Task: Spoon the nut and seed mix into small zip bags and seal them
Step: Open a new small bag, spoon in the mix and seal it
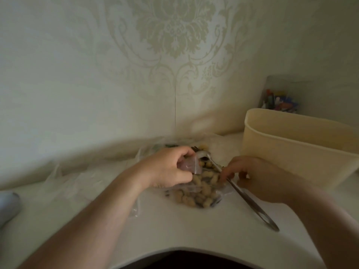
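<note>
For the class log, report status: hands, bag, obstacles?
Left hand pinching small bag open. Right hand holding spoon, bowl at the nut mix. Cream tub close on the right.

One view only, the head camera, worn high and looking forward and down along both forearms. It sits close over the white table point(174, 230), whose near edge curves across the bottom of frame. The wide lens bows the patterned wall point(174, 55) straight ahead, which fills the whole upper half. The left hand point(169, 167) and right hand point(258, 177) meet near centre.
</note>
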The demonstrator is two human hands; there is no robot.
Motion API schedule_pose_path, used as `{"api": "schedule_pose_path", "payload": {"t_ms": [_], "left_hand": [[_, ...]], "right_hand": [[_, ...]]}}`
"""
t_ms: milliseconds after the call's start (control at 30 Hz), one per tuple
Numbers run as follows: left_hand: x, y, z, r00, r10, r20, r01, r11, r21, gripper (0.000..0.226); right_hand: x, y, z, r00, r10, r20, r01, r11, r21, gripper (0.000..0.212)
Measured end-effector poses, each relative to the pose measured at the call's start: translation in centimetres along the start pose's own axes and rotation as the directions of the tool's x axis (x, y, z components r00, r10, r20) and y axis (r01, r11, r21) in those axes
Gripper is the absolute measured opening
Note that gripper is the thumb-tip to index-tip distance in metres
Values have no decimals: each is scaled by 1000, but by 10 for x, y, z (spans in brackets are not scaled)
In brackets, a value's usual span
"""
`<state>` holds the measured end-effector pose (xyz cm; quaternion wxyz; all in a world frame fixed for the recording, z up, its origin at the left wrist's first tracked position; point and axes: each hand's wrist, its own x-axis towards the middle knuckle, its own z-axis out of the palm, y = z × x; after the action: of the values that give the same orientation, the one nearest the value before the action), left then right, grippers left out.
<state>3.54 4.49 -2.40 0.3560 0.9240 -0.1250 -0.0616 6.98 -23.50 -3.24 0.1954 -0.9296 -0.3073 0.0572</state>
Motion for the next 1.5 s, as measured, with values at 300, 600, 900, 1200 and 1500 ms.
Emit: {"api": "schedule_pose_path", "payload": {"t_ms": [300,600,900,1200,1500], "left_hand": [[2,-7,5,995,86,-60,-85,996,21,44],[8,0,-10,687,132,-715,-404,887,-224,11],[-11,9,-17,908,360,213,-190,809,-557,20],[-10,5,-17,943,302,138,-88,629,-772,30],[-17,22,-3,973,11,230,-72,964,257,50]], "right_hand": [[7,-11,5,978,-31,-205,67,984,167,57],[19,-39,-28,870,8,-492,14,999,42,15],[17,-59,-39,838,-7,-545,17,1000,12,27],[0,-74,-14,775,-49,-630,132,988,86,34],[-24,-61,-12,777,-220,-590,173,976,-135,38]]}}
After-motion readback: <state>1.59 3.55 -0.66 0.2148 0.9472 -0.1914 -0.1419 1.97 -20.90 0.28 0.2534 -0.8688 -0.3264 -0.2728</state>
